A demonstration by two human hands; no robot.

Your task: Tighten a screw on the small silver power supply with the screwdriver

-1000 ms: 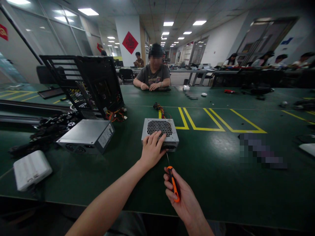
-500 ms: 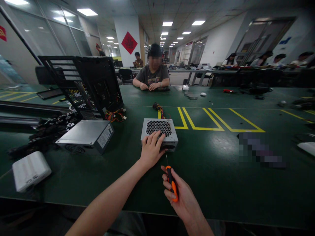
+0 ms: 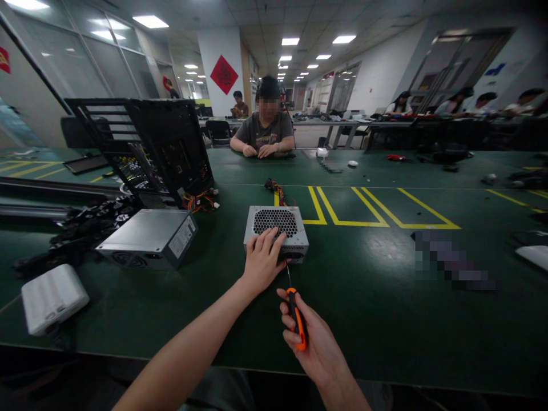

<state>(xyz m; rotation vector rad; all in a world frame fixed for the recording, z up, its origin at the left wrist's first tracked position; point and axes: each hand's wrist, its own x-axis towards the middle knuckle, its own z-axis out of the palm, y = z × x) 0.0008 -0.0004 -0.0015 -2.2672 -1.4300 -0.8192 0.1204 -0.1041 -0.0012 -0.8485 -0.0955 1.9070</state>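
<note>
Since the earlier frame, the screwdriver [image 3: 297,321] has shifted slightly left relative to the power supply [image 3: 298,237]. Right hand [image 3: 319,342]: grip closed round its orange-black handle. Left hand [image 3: 261,264]: grip spread over the power supply's top, clasping nothing, covering part of the honeycomb grille [image 3: 276,218] and near face. Screwdriver tip by the near face, contact unreadable. Power supply: grey metal box, flat on table [image 3: 363,319]. Behind it, wires [image 3: 278,190]; right of it, pixelated object [image 3: 456,260].
</note>
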